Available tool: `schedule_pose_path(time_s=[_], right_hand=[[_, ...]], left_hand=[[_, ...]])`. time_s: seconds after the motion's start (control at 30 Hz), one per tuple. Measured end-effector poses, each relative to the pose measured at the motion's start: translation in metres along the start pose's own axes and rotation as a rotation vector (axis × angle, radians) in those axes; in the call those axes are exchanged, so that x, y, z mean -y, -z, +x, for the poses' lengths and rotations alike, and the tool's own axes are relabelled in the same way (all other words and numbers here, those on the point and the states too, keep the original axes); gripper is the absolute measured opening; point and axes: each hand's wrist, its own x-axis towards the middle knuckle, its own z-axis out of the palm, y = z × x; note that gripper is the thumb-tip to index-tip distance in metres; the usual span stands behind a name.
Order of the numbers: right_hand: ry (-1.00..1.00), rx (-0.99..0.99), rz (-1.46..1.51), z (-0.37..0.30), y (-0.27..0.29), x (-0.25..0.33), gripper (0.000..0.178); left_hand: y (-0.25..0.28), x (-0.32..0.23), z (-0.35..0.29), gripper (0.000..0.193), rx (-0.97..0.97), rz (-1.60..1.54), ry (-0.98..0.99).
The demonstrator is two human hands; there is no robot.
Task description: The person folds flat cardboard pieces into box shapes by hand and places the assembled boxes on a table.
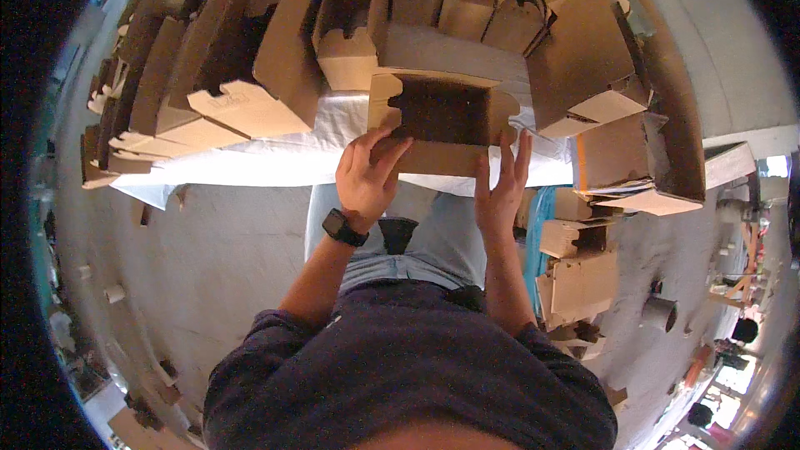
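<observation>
An open-topped brown cardboard box [437,159] with notched end flaps sits at the near edge of the white-covered table, right in front of me. My left hand [367,177], with a dark watch on its wrist, grips the box's near left corner, thumb and fingers on the cardboard. At the near right corner my right hand [502,190] holds the same box, its fingers fairly straight along the right end and the thumb against the near wall. The box's inside is dark, and its underside is hidden.
Rows of similar long boxes [287,42] crowd the table's left and back. Larger boxes [592,62] stand at the right. White cloth [250,158] covers the table. More cardboard [579,283] and a blue plastic sheet [537,258] are beside my right arm, above the grey floor [233,258].
</observation>
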Motion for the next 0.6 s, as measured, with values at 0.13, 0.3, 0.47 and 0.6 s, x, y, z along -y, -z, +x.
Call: schedule_pose_path(time_s=[0.13, 0.3, 0.47, 0.6], right_hand=[[0.095, 0.049, -0.086, 0.002, -0.002, 0.000, 0.048], [0.081, 0.065, -0.079, -0.003, -0.002, -0.001, 0.046], [0.090, 0.057, -0.076, -0.009, -0.006, 0.008, 0.046], [0.135, 0.021, -0.060, -0.009, -0.014, -0.003, 0.045]], left_hand=[[0.012, -0.013, 0.001, 0.050, 0.107, 0.075, 0.082], [0.015, -0.017, 0.003, 0.070, 0.231, 0.024, 0.176], [0.008, -0.004, -0.009, 0.086, 0.276, 0.038, 0.153], [0.008, -0.003, -0.004, 0.086, 0.284, 0.057, 0.115]])
